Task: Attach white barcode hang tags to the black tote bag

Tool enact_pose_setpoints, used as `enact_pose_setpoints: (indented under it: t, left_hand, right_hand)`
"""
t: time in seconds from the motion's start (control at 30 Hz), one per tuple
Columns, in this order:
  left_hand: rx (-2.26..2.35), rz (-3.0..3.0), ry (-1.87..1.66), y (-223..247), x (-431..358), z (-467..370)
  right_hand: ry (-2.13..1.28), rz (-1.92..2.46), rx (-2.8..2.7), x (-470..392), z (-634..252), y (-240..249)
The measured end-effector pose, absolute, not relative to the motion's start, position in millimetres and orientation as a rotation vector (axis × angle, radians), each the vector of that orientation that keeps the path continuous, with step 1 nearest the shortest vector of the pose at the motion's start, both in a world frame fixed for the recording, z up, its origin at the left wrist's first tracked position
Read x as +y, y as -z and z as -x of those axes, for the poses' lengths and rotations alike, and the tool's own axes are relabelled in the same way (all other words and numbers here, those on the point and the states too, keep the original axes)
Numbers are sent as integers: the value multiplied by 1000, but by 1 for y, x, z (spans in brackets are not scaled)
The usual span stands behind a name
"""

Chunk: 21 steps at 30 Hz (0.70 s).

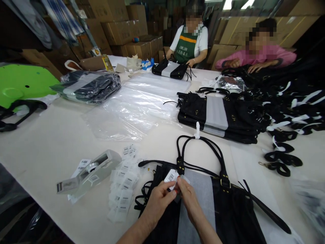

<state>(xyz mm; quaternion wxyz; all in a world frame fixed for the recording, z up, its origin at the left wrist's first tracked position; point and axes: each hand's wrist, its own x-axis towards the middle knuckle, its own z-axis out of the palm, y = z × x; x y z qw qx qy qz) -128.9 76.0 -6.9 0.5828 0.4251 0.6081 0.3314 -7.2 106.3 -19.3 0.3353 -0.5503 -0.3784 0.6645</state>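
A black handbag [238, 210] with a grey-white wrap band [196, 203] lies in front of me, its handles standing up with a white tie [197, 131] round them. My left hand [158, 200] pinches a small white tag [171, 177] above the bag's left part. My right hand [188, 195] meets it from the right, its fingers closed at the tag's edge; what exactly they grip is hidden. Left of the bag lie many white labels [124, 193] in small clear bags, beside a pale label dispenser [98, 173].
Stacked black bags [195, 112] lie behind, with black straps [283, 157] at right. Clear plastic sheets [132, 105] and wrapped bags [88, 84] cover the back left. Two people [189, 44] work across the table [58, 135]. A green object [25, 81] sits far left.
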Motion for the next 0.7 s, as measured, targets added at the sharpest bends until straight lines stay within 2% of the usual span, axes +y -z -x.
enact_pose_setpoints:
  t: [0.17, 0.37, 0.5, 0.7]
  left_hand:
    - [1496, -1218, -690, -6, 90, 137]
    - [1666, -1321, -614, -18, 98, 146]
    - [1710, -1703, -577, -11, 60, 155]
    - [1628, -2389, -465, 30, -26, 175]
  right_hand:
    - [-1519, 1488, -1266, 109, 5, 14]
    - [-1386, 1528, -1086, 113, 0, 17]
    - [-1365, 1641, -1101, 101, -27, 13]
    - [-788, 1849, -1457, 36, -121, 5]
